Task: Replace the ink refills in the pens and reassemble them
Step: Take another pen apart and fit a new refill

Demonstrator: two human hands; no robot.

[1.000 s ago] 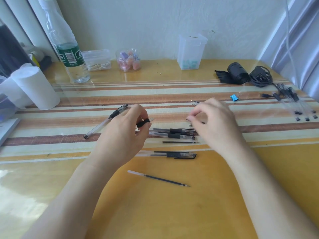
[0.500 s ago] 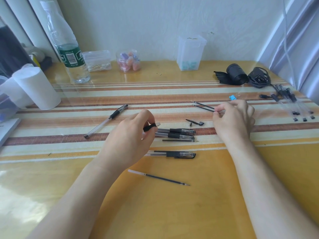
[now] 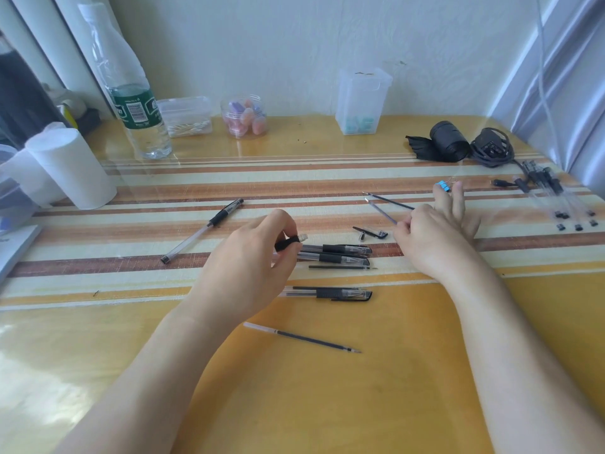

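Observation:
My left hand (image 3: 248, 263) grips an open pen barrel (image 3: 289, 242) by its black grip, the open end pointing right. My right hand (image 3: 435, 234) pinches an ink refill (image 3: 381, 211) lifted off the table, its tip pointing up-left. A second refill (image 3: 389, 200) lies just behind it. Between the hands lie two capped pens (image 3: 337, 253), a thin refill (image 3: 340, 267), a loose cap (image 3: 371, 232), and another capped pen (image 3: 327, 293). A spare refill (image 3: 301, 337) lies nearer to me. One uncapped pen (image 3: 203, 229) rests at the left.
A water bottle (image 3: 131, 93), paper roll (image 3: 72, 165), clear boxes (image 3: 361, 99) and a jar (image 3: 244, 116) line the back. Black cable and a strap (image 3: 458, 142) sit back right, with a blue clip (image 3: 442, 186) and several bagged pens (image 3: 556, 198) at the right edge.
My right hand moved right from the loose cap, took hold of a refill and lifted it. My left hand kept the barrel almost still.

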